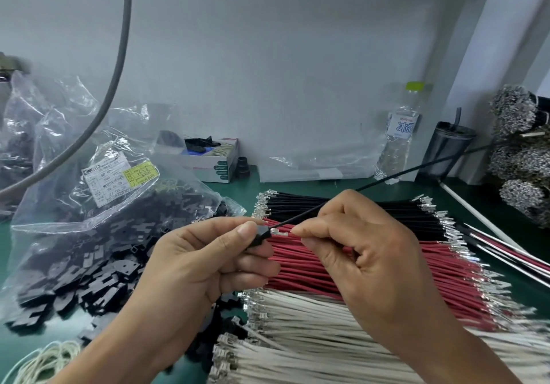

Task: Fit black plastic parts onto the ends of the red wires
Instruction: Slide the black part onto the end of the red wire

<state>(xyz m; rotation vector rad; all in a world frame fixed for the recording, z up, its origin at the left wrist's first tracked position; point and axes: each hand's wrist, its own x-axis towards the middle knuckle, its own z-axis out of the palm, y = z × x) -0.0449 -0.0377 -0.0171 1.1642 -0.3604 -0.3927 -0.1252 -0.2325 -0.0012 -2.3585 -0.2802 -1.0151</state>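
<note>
At frame centre, a black plastic part (262, 236) is pinched by the left hand (205, 264), thumb on top. Just right of it, a metal terminal (279, 232) on a thin black wire (387, 177) is pinched by the right hand (366, 252). Red wires (372, 267) are piled below, lower right.

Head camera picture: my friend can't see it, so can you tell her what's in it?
A person's left hand pinches a small black plastic part while the right hand holds a metal-tipped wire right at its opening. Beneath lie bundles of black wires, red wires and white wires on a green table, beside a clear bag of black parts.
</note>
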